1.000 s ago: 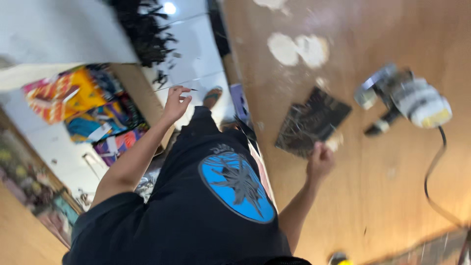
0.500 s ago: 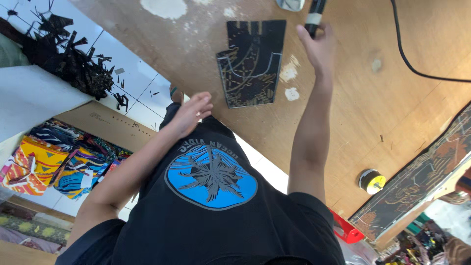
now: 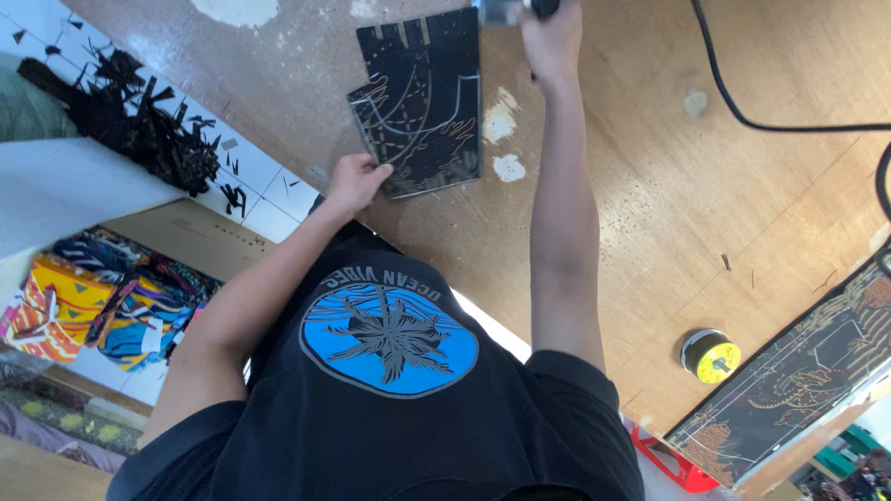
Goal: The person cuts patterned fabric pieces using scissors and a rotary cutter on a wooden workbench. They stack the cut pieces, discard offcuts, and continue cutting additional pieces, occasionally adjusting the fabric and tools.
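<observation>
A dark carved panel, black with pale line engraving, lies flat on a wooden table, directly ahead of the person and slightly left of their body's centre. Its long axis runs away from the person, from the near edge by their chest toward the far, top edge of the view, tilted a little.

The left hand rests at the panel's near left corner, fingers curled and touching its edge, so this hand is the closer one to the panel. The right hand is stretched out past the panel's far right corner, closed around the handle of a power tool that is mostly cut off by the top of the frame; what kind of tool it is cannot be told. A black cable trails from that side across the table to the right.

Two pale patches of filler or worn finish sit just beside the panel's right edge. Farther right, near the table's near edge, stands a small yellow and black spool, and beside it a larger carved dark board leans at an angle. To the left, black offcuts lie heaped on a white tiled floor.
</observation>
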